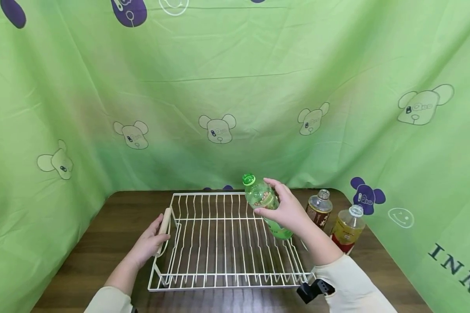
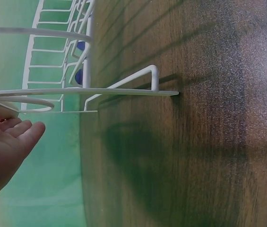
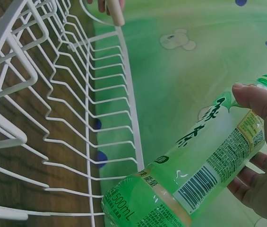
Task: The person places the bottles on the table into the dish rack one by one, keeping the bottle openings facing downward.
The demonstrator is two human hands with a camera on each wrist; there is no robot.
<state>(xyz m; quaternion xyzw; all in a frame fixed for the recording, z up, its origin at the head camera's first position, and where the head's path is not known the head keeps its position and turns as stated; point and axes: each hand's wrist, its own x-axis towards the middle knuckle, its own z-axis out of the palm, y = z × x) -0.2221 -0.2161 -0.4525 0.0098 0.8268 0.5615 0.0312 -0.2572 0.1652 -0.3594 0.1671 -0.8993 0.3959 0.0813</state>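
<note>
A white wire dish rack (image 1: 231, 274) stands on the table, with a cream handle (image 1: 164, 221) on its left side. My left hand (image 1: 150, 243) grips that handle; in the left wrist view the fingers (image 2: 22, 132) pass beneath it. Over the right part of the rack, my right hand (image 1: 283, 206) holds a green plastic bottle (image 1: 260, 193) around its upper body. The bottle leans, neck up toward the left in the head view. From the right wrist, its printed label and barcode (image 3: 197, 187) show, and its base is close to the rack wires; whether they touch I cannot tell.
Right of the rack stand a clear bottle with a brown label (image 1: 318, 211) and another with a yellow and red label (image 1: 346, 228). A green patterned cloth (image 1: 227, 87) hangs around the back and sides of the brown wooden table (image 1: 90, 248).
</note>
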